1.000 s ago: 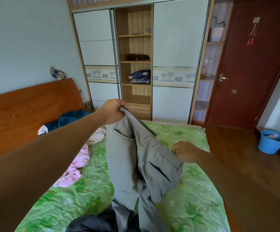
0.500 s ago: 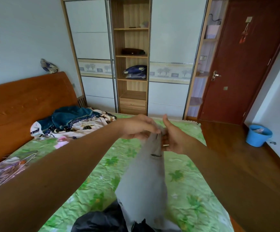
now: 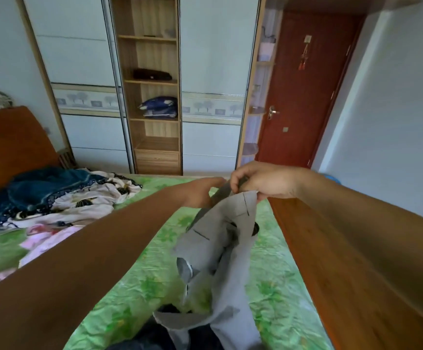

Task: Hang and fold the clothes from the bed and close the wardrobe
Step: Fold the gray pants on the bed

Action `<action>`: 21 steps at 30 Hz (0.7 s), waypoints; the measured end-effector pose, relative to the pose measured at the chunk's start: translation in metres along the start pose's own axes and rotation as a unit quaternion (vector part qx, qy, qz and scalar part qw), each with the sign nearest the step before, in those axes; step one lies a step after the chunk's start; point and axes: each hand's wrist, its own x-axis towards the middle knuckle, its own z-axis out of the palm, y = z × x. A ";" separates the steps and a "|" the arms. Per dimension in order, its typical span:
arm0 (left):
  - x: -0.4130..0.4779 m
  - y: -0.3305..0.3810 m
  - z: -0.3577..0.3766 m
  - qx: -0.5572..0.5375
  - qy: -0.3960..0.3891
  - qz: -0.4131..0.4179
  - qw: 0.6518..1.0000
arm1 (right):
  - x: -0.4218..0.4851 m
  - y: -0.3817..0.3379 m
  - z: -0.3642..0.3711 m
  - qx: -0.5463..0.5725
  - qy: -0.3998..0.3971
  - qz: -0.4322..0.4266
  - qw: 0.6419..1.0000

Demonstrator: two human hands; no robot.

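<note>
Grey trousers (image 3: 218,248) hang over the bed (image 3: 134,286), lower end trailing onto a dark garment (image 3: 142,342) nearest the person. Soft, light cloth that drapes and bunches; likely best held at the waistband corners. Left hand (image 3: 200,193) grips the top edge. Right hand (image 3: 263,180) is just beside it, fingers (image 3: 235,180) pinching the same edge. Half a second ago the cloth hung as a narrow strip; now it is opened wider, pockets showing. Beyond: clothes pile (image 3: 61,193), then the wardrobe (image 3: 213,59), its middle shelves exposed.
</note>
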 end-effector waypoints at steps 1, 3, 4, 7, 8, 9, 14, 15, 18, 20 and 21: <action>0.007 0.001 0.005 0.027 -0.037 -0.012 0.999 | -0.007 -0.004 -0.003 -0.022 0.016 0.007 1.000; 0.020 0.001 0.020 0.058 -0.085 -0.045 0.994 | -0.017 -0.008 -0.010 -0.048 0.070 0.025 0.996; 0.025 -0.001 0.030 0.040 -0.082 -0.065 0.994 | -0.021 -0.007 -0.015 -0.058 0.096 0.033 0.993; 0.036 -0.010 0.054 0.009 -0.018 -0.083 0.996 | -0.033 0.000 -0.028 -0.112 0.116 0.068 0.985; 0.039 -0.014 0.053 0.016 0.013 -0.071 0.997 | -0.038 0.005 -0.033 -0.138 0.092 0.077 0.983; 0.041 -0.017 0.051 0.010 0.041 -0.064 0.997 | -0.044 0.010 -0.036 -0.170 0.066 0.087 0.979; 0.045 -0.028 0.016 -0.025 0.083 -0.024 0.996 | -0.043 0.055 -0.042 -0.517 0.087 0.080 0.848; 0.042 -0.031 0.015 0.009 0.079 -0.011 0.997 | -0.039 0.063 -0.046 -0.539 0.119 0.060 0.831; 0.031 -0.036 0.024 0.077 0.076 -0.009 0.994 | -0.030 0.072 -0.070 -0.492 0.205 0.016 0.846; 0.026 -0.036 0.030 0.094 0.098 0.003 0.991 | -0.023 0.071 -0.089 -0.470 0.241 0.003 0.849; 0.024 -0.035 0.032 0.105 0.108 0.017 0.988 | -0.019 0.070 -0.097 -0.469 0.254 -0.003 0.846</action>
